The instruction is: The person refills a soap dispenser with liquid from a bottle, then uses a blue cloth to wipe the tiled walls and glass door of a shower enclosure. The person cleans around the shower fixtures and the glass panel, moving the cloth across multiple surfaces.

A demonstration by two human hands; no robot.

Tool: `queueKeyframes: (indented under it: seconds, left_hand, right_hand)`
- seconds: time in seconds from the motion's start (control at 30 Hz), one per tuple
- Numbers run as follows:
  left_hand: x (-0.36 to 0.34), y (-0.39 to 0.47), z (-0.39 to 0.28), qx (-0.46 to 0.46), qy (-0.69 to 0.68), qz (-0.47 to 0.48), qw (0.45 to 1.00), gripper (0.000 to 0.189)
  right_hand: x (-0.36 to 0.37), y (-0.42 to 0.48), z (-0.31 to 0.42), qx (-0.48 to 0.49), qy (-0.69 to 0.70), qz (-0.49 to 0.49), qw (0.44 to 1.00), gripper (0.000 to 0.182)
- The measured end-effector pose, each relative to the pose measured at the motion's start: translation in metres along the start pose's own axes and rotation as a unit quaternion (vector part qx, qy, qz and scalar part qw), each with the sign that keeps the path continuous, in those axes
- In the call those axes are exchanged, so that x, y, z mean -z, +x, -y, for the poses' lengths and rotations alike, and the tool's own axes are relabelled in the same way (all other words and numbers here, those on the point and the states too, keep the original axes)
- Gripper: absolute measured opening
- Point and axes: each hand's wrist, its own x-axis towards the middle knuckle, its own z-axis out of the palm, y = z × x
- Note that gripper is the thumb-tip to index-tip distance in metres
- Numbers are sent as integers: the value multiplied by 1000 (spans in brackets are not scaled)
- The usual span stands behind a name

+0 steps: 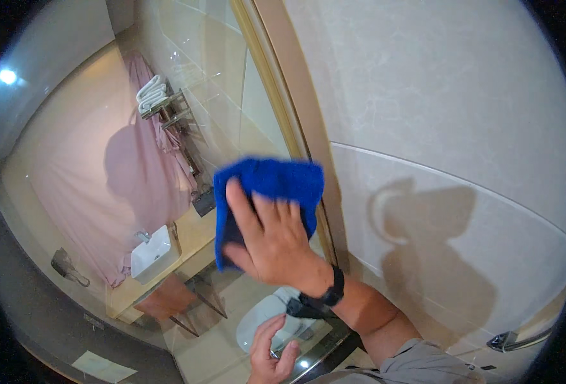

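My right hand (275, 240), with a black band on its wrist, is spread over a blue cloth (285, 175). The fingers press or hold the cloth, which looks slightly blurred, in front of a large glass pane (215, 129). Beside the cloth runs a gold-coloured frame strip (283, 96). Whether the cloth touches the pane cannot be made out. Lower down, my left hand (268, 353) has its fingers bent and its thumb apart, with nothing seen in it. A white toilet (259, 319) shows behind that hand, partly hidden by it.
A white basin (153, 257) sits on a wooden counter (199, 245), near a brown chair (165, 295). Folded towels (152, 93) rest on a metal rack beside a pink curtain (143, 187). At right stands a pale wall (436, 96); a metal handle (518, 340) is low down.
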Motion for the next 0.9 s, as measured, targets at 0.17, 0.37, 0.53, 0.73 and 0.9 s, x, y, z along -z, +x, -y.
queueKeyframes:
  seconds: [0.17,0.37,0.53,0.73,0.9]
  left_hand:
    - [-1,48,-14,-193,98,-73,974,54]
    - [9,85,-32,-264,201,-56,942,71]
    - [19,111,-35,-305,254,-157,905,73]
    - [21,106,-36,-272,252,-124,920,74]
    - [15,110,-40,-259,255,-107,926,77]
  right_hand:
    - [-10,-57,-23,49,21,15,998,93]
    - [23,60,-33,-10,-68,-174,982,91]
    - [13,65,3,98,-9,-83,992,94]
    - [16,18,-16,36,31,-15,999,91]
    - [28,92,-26,8,-36,-185,982,86]
